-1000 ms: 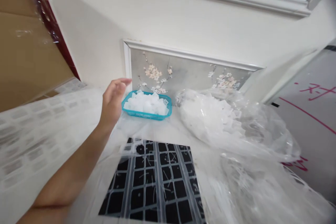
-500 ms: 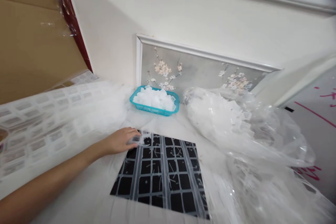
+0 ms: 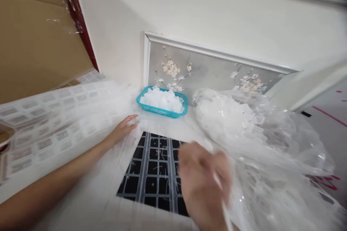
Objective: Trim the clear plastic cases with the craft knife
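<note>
My left hand [image 3: 123,130] lies flat with fingers stretched out on the white sheet beside the far left corner of a black grid-patterned mat [image 3: 151,168]. My right hand [image 3: 204,184] is close to the camera and blurred by motion, over the mat's right edge; it seems to grip a fold of clear plastic film [image 3: 244,195], but its fingers are smeared. A turquoise basket [image 3: 143,101] filled with small white translucent pieces stands behind the mat by the wall.
A big clear plastic bag [image 3: 244,126] of white pieces fills the right side. Sheets of clear blister trays [image 3: 54,115] lie at left. A framed flower picture [image 3: 206,72] leans on the wall. Cardboard [image 3: 32,43] stands at far left.
My left hand dropped from near the basket onto the mat's corner, then shifted slightly left and back. My right hand has come into view from below at the plastic.
</note>
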Tool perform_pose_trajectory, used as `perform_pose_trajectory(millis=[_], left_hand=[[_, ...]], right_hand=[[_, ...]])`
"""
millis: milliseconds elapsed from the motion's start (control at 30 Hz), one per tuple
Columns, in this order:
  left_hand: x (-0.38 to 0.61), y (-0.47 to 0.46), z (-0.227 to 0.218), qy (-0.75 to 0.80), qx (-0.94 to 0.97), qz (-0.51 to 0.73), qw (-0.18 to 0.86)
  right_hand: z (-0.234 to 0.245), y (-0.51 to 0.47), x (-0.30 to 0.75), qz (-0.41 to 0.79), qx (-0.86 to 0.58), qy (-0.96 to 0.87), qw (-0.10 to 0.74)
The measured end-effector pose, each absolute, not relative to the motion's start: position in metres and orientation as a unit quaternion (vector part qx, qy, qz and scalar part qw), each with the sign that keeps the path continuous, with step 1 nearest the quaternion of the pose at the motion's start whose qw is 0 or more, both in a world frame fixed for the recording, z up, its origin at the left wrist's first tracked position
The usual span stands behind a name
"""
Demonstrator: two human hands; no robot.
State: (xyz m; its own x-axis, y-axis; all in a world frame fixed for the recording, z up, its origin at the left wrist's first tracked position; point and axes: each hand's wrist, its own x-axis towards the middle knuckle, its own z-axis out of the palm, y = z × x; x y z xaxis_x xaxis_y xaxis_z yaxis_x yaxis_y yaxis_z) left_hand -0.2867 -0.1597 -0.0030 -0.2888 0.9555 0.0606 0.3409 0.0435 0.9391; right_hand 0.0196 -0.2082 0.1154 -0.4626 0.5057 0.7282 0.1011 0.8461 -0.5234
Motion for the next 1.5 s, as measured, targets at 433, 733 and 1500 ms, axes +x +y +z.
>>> perform_pose_trajectory(millis=[433,733,1500], left_hand=[[-0.290,-0.163,-0.028,0.610,0.682,0.347,0.205],[-0.284,-0.167,-0.022,0.620,0.663,0.363,0.211],[-0.276,-0.174,-0.019,0.583,0.652,0.470,0.122]], right_hand=[[-0.017,-0.093,-0.110,0.624,-0.325,-0.518,0.486],[-0.020,-0.096,-0.097,0.628,-0.269,-0.608,0.404],[-0.015,-0.098,-0.096,0.613,-0.312,-0.627,0.366]])
